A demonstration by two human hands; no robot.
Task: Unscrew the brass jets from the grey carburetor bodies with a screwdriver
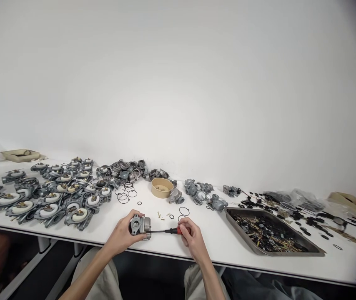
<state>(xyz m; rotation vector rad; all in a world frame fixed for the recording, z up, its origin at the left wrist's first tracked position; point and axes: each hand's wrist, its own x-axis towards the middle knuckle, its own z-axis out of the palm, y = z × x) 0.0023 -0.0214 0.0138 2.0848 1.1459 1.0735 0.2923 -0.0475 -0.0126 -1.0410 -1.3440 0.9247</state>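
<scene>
The left hand (124,234) grips a grey metal cast body with a flanged round opening (136,225), its fingers bent around it. The right hand (193,237) is closed on the handle of a red and black screwdriver with a thin dark shaft (173,231). The shaft is directed level at the right side of the body; whether its tip touches is too small to tell.

As landmark I take the round tan tub (162,194), which stands on the white table (153,210). The cast body is nearer to the person than the tub, slightly to its left. Small brass-coloured pieces (159,216) lie in front of the tub. Well to its left are many grey metal assemblies with white curved parts (48,209). To its right and nearer to the person, a dark metal tray (240,237) contains mixed small parts.
</scene>
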